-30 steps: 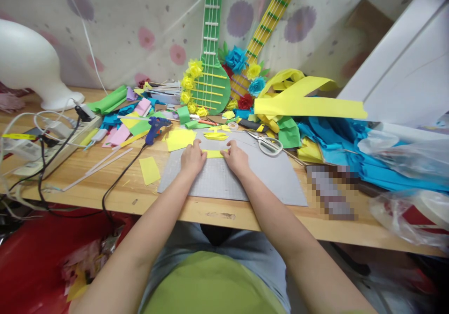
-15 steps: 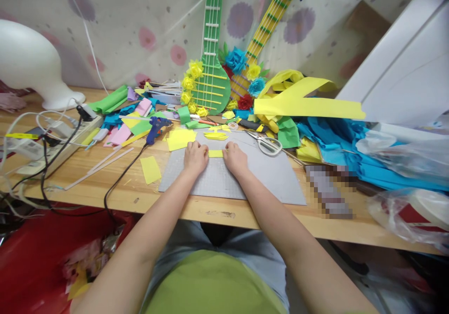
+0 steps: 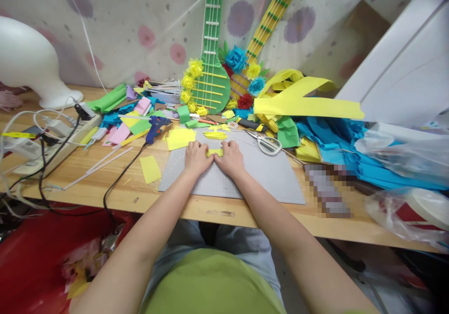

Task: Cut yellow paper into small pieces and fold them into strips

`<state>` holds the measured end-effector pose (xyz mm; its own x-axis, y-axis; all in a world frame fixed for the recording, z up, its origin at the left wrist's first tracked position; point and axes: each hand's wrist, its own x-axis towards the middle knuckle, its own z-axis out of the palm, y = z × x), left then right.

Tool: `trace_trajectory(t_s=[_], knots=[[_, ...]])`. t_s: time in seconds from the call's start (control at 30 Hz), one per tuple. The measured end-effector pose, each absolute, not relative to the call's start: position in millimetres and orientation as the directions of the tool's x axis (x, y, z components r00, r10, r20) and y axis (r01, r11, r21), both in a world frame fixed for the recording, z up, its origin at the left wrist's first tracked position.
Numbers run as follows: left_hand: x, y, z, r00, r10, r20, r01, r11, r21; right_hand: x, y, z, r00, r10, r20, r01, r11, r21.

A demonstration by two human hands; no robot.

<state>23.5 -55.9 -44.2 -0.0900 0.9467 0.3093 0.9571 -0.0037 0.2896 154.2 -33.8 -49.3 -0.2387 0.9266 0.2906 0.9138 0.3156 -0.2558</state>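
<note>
Between my two hands lies a narrow yellow paper strip (image 3: pixel 214 153) on the grey cutting mat (image 3: pixel 224 183). My left hand (image 3: pixel 197 157) has its fingers closed at the strip's left end. At the right end, my right hand (image 3: pixel 230 157) grips it the same way, thumbs nearly meeting in front. Just beyond the strip sits a small stack of cut yellow paper pieces (image 3: pixel 215 135). A larger yellow paper sheet (image 3: pixel 180 139) overlaps the mat's back left corner. White-handled scissors (image 3: pixel 269 145) rest on the mat's right side.
A blue glue gun (image 3: pixel 157 129) and its black cord lie left of the mat, near a yellow paper card (image 3: pixel 150 169). A power strip (image 3: pixel 56 143) is farther left. Green (image 3: pixel 212 87) and yellow paper instruments stand behind, with blue crepe paper (image 3: pixel 336 141) at right.
My right hand has shifted left, closer to my left hand, and the thumbs have come together. Less of the yellow paper strip shows between them.
</note>
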Motion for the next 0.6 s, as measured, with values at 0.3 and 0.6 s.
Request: trace_trajectory(t_s=[0.3,0.6], knots=[[21.6,-58.3,-44.1,-0.129,0.952,0.277,0.939,0.028,0.342,176.3,-33.7,-45.0,-0.170,0.957,0.234,0.935,0.232,-0.269],[16.7,-57.1,-45.5,-0.183,0.956,0.231,0.916,0.080,0.394,171.7,-30.6,-43.4,-0.156,0.974,0.165,0.943,0.196,-0.268]])
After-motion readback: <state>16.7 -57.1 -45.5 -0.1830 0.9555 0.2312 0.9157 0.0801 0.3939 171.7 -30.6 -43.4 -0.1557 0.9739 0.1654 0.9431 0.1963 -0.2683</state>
